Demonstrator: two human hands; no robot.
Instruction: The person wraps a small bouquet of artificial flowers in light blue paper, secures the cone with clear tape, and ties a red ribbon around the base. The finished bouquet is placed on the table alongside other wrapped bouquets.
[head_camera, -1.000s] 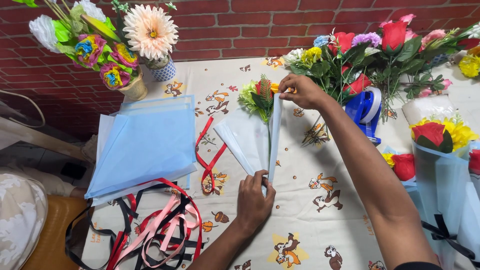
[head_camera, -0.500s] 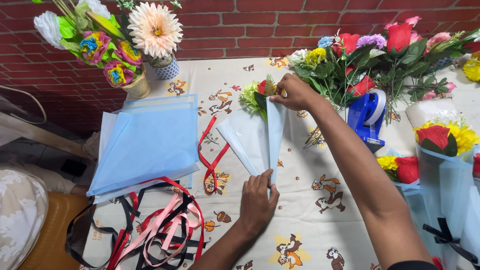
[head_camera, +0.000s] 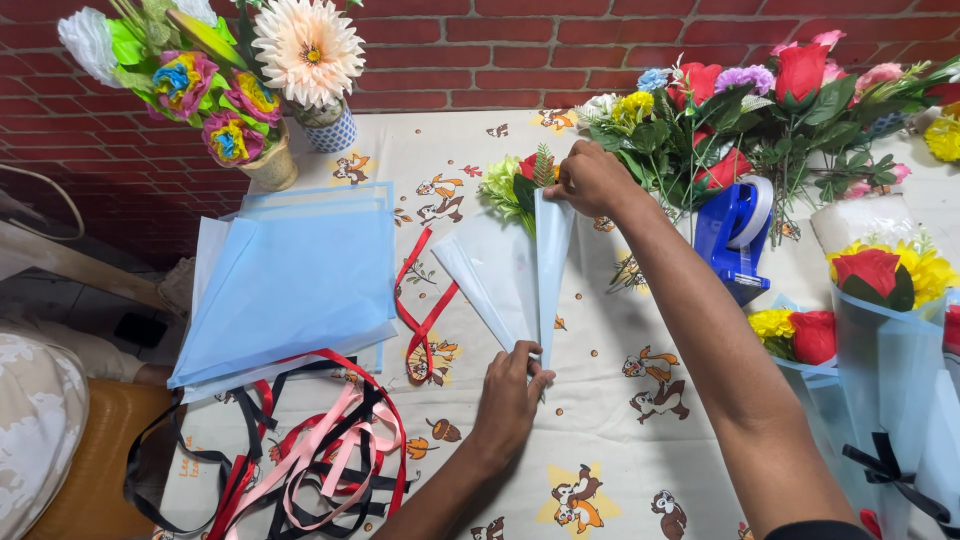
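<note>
Pinning the narrow end of the pale blue wrapping cone (head_camera: 520, 275) against the desk (head_camera: 600, 420), your left hand (head_camera: 508, 398) had its grip closed on the paper's point, which kept the cone from sliding while the top was worked. Your right hand (head_camera: 592, 180) reached across to the wide end, its grip pinched shut on the upper paper edge just where the small bunch of flowers (head_camera: 520, 180) poked out, so the fold stayed drawn over the stems. The cone lay flat near the middle of the desk, point toward you, mouth toward the brick wall.

Seen from the head camera, the supplies sat within reach: a stack of blue wrapping sheets (head_camera: 300, 280) to the left, a tangle of red, pink and black ribbons (head_camera: 310, 450) below it, and a blue tape dispenser (head_camera: 735, 230) just right of your forearm. Loose artificial flowers (head_camera: 760, 110) lay behind it, and finished wrapped bouquets (head_camera: 880, 330) rested at the right edge, apart from the work.
</note>
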